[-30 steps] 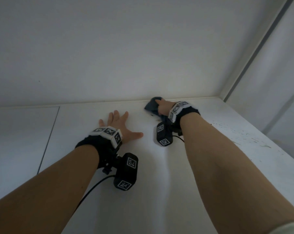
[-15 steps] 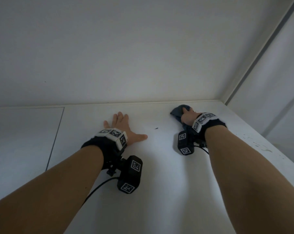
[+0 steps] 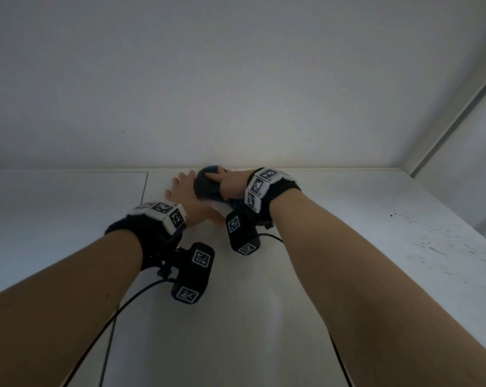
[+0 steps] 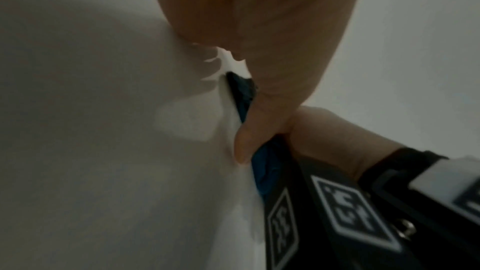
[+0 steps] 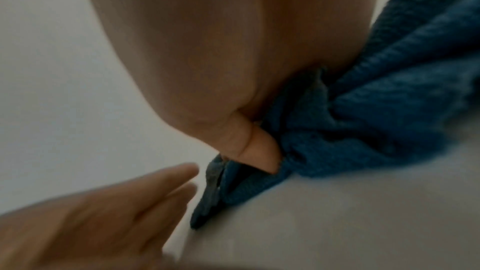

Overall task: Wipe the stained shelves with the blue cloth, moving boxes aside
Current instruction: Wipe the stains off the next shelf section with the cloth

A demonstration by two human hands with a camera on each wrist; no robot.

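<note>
The blue cloth (image 3: pixel 205 187) is bunched on the white shelf (image 3: pixel 264 275) close to the back wall. My right hand (image 3: pixel 232 182) grips it from above, thumb (image 5: pixel 255 149) tucked into its folds (image 5: pixel 376 110). My left hand (image 3: pixel 184 191) lies flat on the shelf just left of the cloth, fingers straight, with the cloth overlapping its right edge. In the left wrist view a strip of cloth (image 4: pixel 245 98) shows beside my left thumb (image 4: pixel 259 122). In the right wrist view my left fingers (image 5: pixel 145 196) reach near the cloth's corner. No boxes are in view.
Dark specks and smears (image 3: pixel 431 241) mark the shelf's right part. The back wall (image 3: pixel 236 93) rises just behind my hands and a side wall (image 3: pixel 473 135) closes the right. A thin seam (image 3: pixel 145 185) crosses the shelf on the left.
My right hand swept the cloth right toward the corner, then back left, and it now sits against my left hand. The left hand has stayed flat on the shelf.
</note>
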